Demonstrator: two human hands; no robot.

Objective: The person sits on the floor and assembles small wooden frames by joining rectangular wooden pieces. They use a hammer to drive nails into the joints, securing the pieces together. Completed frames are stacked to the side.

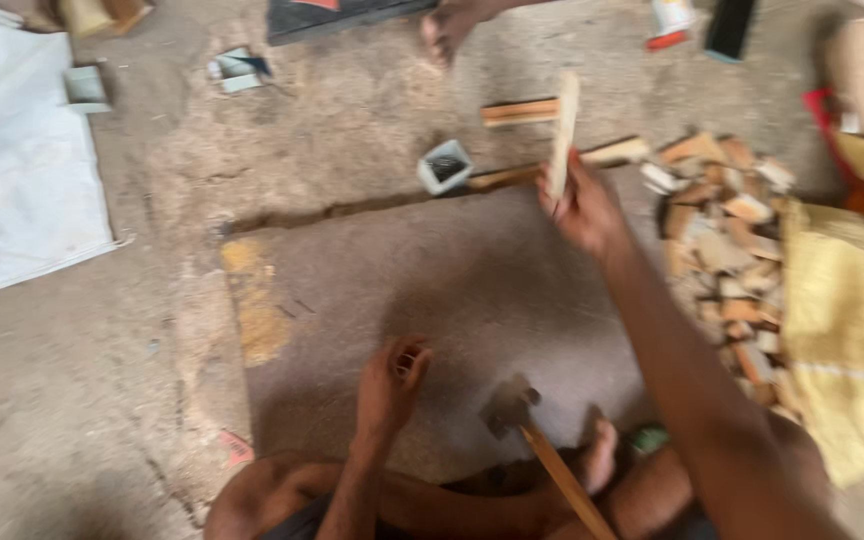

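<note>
One hammer (517, 410) on the floor (372, 260). One wooden strip (562, 130) held upright. One small nail box (445, 166). One heap of wood offcuts (727, 250), pieces too many and blurred to count. Two yellow sacks (847, 330). One white sheet (17, 180).

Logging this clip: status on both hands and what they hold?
Right hand shut on wood strip, raised upright. Left hand curled low over the floor, contents unclear. Hammer lies between the knees; wood offcuts pile at right.
</note>
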